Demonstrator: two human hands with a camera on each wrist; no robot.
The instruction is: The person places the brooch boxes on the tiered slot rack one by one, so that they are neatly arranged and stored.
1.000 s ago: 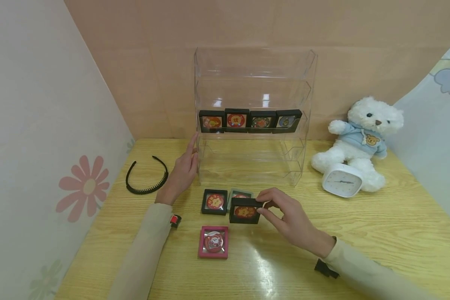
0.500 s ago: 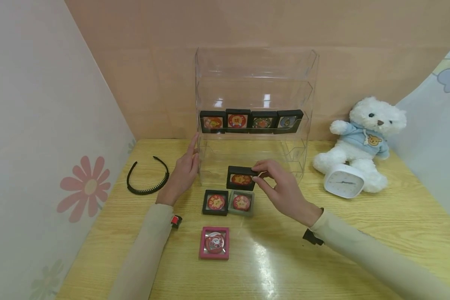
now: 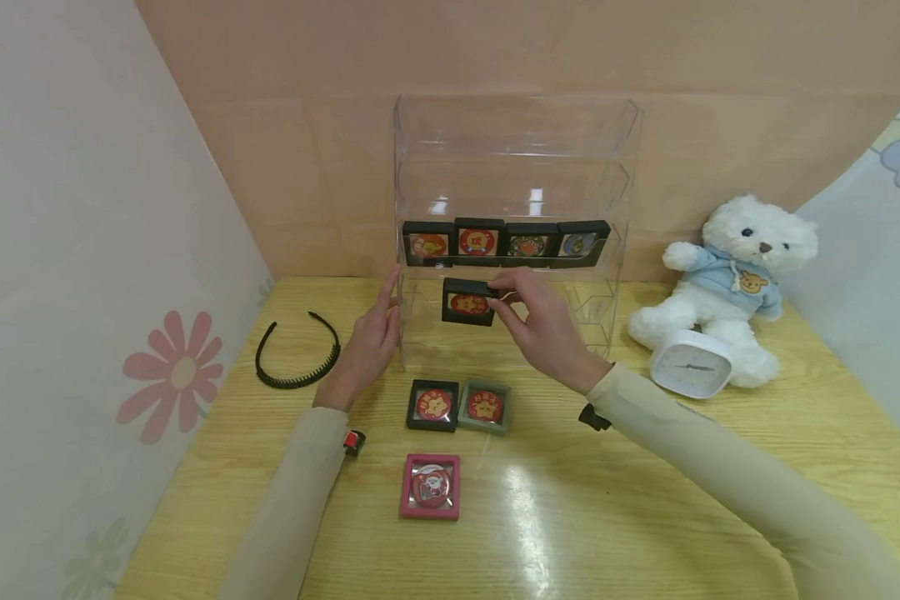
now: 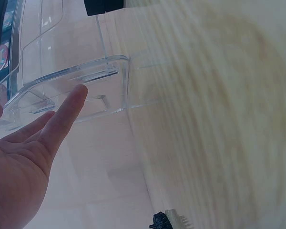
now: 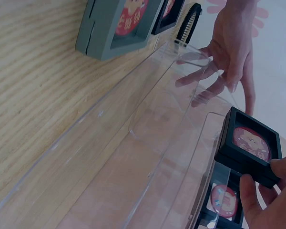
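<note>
My right hand pinches a black box frame by its right side, holding it before the lower tiers of a clear acrylic rack. Inside the frame is a red round badge with a yellow star; the right wrist view shows the same black box frame between thumb and fingers. My left hand lies with extended fingers along the rack's left side, and in the left wrist view those fingers are spread against the clear panel. Several black framed badges stand in a row on the middle tier.
On the table lie a black framed badge, a grey-green one beside it and a pink one nearer. A black headband is at left. A white teddy bear with a white clock sits at right.
My right hand has carried the black box frame up and away from above the table badges to the rack's lower tiers. The left hand keeps its place at the rack's side.
</note>
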